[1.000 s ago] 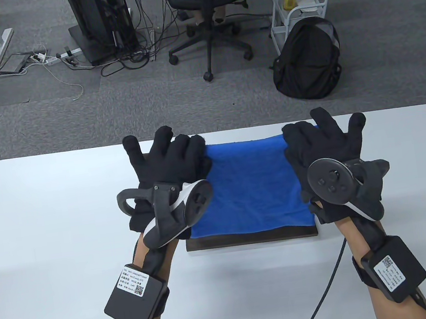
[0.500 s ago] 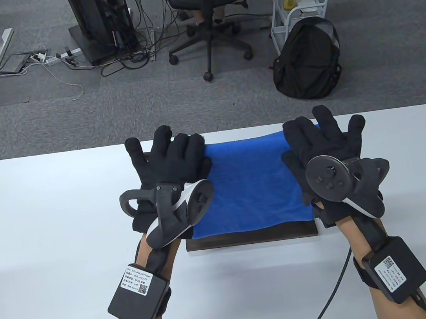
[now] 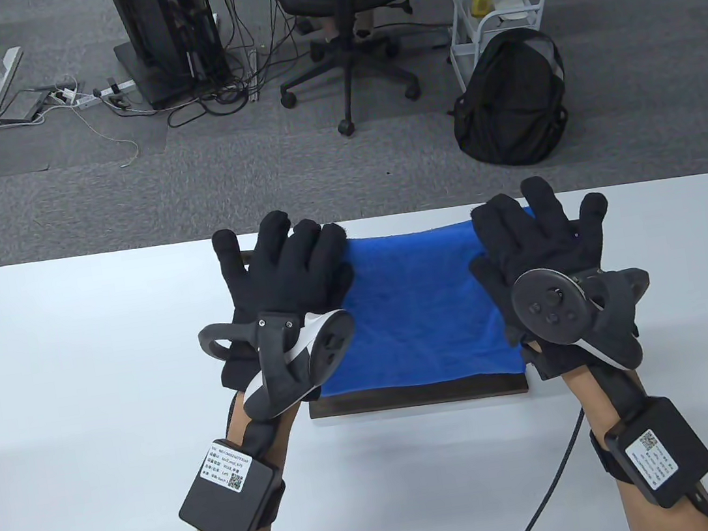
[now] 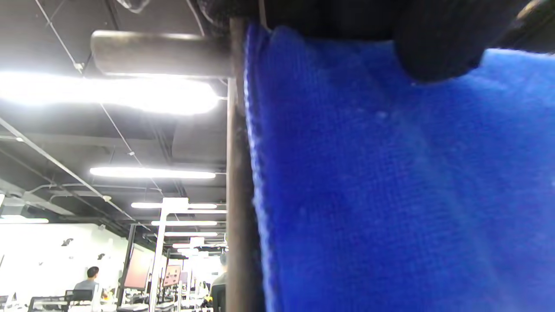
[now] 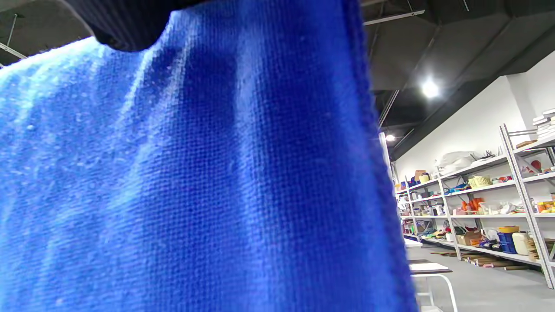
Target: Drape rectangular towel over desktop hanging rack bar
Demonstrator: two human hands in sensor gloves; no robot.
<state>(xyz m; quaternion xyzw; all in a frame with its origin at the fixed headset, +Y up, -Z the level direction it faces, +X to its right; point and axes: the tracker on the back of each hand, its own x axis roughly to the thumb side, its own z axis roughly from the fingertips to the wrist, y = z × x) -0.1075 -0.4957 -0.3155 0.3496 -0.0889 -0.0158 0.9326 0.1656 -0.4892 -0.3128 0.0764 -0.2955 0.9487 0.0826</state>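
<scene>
White table [image 3: 81,383]; towel [image 3: 413,310] hiding rack bar under hands.

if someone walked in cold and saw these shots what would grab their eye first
The bright blue towel at the middle of the white table, hanging over a rack whose dark base peeks out at its near edge. Next, the left hand and right hand in black gloves, fingers spread, one at each side of the towel's top. The left wrist view shows the rack's bar end jutting past the towel's edge.
</scene>
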